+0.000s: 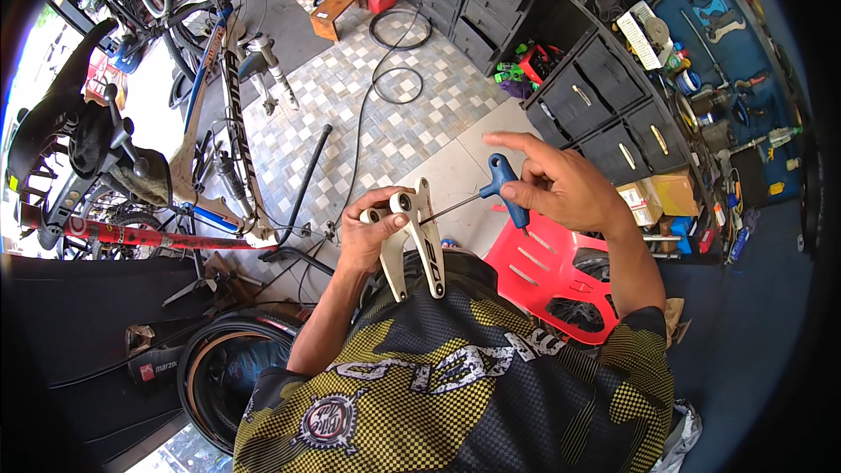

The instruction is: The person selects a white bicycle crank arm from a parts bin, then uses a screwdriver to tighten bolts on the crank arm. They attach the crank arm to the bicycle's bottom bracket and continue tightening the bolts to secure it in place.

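Observation:
My left hand grips a white bicycle suspension rocker link in front of my chest. Its two arms hang downward, and my thumb presses near the upper pivot hole. In my right hand is a blue T-handle hex key, pinched by the thumb and lower fingers while the index finger stretches out to the left. The key's thin metal shaft runs left and slightly down to the link's nearer arm. Whether its tip sits in a bolt there is too small to tell.
A white bicycle frame hangs at the left, above a red tube. A red plastic chair is close by my right arm. Black drawers and a blue tool board line the right. A tyre lies lower left.

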{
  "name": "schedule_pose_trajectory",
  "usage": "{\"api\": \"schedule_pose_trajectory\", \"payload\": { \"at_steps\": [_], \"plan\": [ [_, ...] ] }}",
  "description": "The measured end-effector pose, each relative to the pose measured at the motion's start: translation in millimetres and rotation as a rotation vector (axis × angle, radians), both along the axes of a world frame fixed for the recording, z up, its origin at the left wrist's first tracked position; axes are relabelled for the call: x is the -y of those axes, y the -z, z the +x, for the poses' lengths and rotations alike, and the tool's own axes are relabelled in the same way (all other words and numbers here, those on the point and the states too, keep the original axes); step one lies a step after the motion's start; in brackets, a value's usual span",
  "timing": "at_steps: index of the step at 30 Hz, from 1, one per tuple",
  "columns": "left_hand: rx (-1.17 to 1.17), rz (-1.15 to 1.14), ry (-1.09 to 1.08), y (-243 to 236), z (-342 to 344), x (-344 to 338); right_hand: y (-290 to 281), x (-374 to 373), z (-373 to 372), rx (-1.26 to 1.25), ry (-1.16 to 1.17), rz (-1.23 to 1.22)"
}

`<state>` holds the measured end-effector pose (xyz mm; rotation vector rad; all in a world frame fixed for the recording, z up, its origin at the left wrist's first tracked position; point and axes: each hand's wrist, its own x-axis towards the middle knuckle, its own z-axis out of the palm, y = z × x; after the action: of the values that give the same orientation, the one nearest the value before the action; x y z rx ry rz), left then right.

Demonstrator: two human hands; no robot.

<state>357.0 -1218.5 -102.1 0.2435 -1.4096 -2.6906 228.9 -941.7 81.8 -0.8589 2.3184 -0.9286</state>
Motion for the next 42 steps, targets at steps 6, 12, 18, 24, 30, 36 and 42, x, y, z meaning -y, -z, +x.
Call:
{"api": "schedule_pose_trajectory", "payload": {
  "at_steps": [6, 12, 18, 24, 30, 36, 42],
  "plan": [
    [-0.007, -0.005, -0.016, 1.3, -0.6, 0.1, -2.4, 3.0, -5.4, -0.332, -0.212, -0.184],
    [-0.009, -0.015, -0.012, 2.8, -2.3, 0.4, 3.5, 5.8, -2.8, 0.008, 0.055, -0.022],
    [-0.015, -0.027, -0.019, 3.4, -1.5, -0.8, 2.7, 6.3, -7.6, -0.459, -0.206, -0.144],
    [-0.020, -0.020, -0.021, 5.2, -1.5, -0.5, -6.0, 7.3, -0.8, -0.011, -0.027, 0.090],
    [-0.052, 0.025, -0.009, 8.7, -0.2, -1.0, -10.2, 7.5, -2.4, -0.399, -0.286, -0.205],
    [-0.067, -0.008, 0.007, 10.9, 1.7, -0.9, -13.3, 13.7, 3.7, -0.172, -0.034, 0.029],
    [-0.034, 0.073, -0.014, 18.3, 6.1, 0.5, -21.3, 14.7, 5.9, -0.539, -0.309, -0.164]
  ]
}}
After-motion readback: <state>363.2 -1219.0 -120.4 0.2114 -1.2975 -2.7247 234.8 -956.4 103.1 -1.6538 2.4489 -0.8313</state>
